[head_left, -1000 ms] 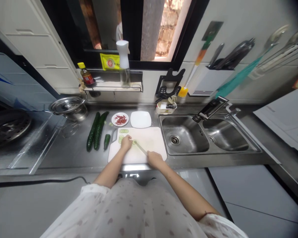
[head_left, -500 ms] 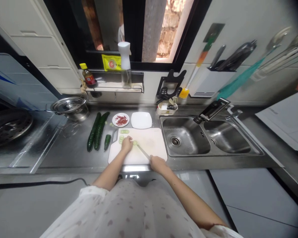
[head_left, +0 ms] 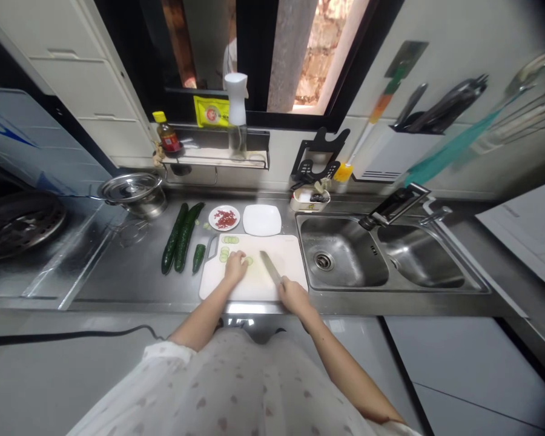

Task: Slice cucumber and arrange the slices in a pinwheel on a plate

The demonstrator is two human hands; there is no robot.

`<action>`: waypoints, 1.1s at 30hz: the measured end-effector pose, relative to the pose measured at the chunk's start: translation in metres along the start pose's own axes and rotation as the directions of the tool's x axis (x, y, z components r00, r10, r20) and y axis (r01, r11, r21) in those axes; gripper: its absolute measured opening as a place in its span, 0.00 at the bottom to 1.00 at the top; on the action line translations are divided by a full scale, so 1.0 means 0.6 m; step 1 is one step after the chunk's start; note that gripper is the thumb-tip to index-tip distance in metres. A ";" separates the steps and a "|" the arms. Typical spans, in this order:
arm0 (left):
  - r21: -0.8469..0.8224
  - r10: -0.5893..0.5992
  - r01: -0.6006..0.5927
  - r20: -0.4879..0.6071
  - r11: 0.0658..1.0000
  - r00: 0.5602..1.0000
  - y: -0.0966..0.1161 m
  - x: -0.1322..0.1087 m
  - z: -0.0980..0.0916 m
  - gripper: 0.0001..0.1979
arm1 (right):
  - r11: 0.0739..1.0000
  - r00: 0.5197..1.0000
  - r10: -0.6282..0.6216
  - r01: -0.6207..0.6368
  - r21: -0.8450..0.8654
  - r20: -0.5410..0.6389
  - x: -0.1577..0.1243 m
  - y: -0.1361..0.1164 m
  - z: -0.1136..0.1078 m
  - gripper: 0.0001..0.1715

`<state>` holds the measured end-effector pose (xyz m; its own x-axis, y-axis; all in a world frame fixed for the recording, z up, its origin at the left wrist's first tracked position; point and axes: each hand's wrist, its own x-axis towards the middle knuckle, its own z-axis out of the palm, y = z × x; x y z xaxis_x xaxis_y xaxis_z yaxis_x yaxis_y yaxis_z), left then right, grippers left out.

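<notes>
My left hand (head_left: 235,267) is over the left half of the white cutting board (head_left: 257,290), its fingers curled and closed at the edge of a pale green cucumber slice (head_left: 249,261). The fingers partly cover that slice. My right hand (head_left: 293,295) grips the handle of a kitchen knife (head_left: 269,267). Its blade points away and to the left, apart from the slice. More cucumber slices (head_left: 230,240) lie in small overlapping groups at the board's upper left. Left of the board is a short cucumber piece (head_left: 198,258), beside two whole cucumbers (head_left: 184,239).
Behind the board stand a plate of chopped red pieces (head_left: 224,218) and a white square plate (head_left: 262,220). A double sink (head_left: 345,254) is to the right. A lidded steel pot (head_left: 138,194) and a whisk (head_left: 133,233) are at left. Bottles stand on a wall shelf (head_left: 209,157).
The knife has moved right, away from the slice and my left hand, and its blade now shows broader. My left hand stays close to the slice. The whole view has shifted slightly.
</notes>
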<state>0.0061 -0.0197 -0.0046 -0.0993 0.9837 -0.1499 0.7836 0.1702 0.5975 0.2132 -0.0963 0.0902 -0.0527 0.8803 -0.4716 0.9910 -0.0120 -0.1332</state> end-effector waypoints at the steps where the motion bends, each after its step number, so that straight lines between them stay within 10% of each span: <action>1: 0.000 0.000 0.000 0.000 1.000 1.000 0.001 0.000 -0.001 0.11 | 1.000 1.000 0.006 -0.006 0.010 -0.006 0.004 -0.002 -0.004 0.18; 33: 0.010 -0.042 0.042 0.013 0.999 0.999 0.031 0.004 -0.012 0.04 | 0.997 0.998 0.049 -0.047 0.056 -0.044 0.061 -0.010 0.006 0.18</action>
<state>0.0159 -0.0140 0.0119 -0.1244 0.9748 -0.1853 0.7848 0.2109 0.5828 0.2046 -0.0654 0.0706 0.0015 0.8988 -0.4384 0.9840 -0.0795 -0.1596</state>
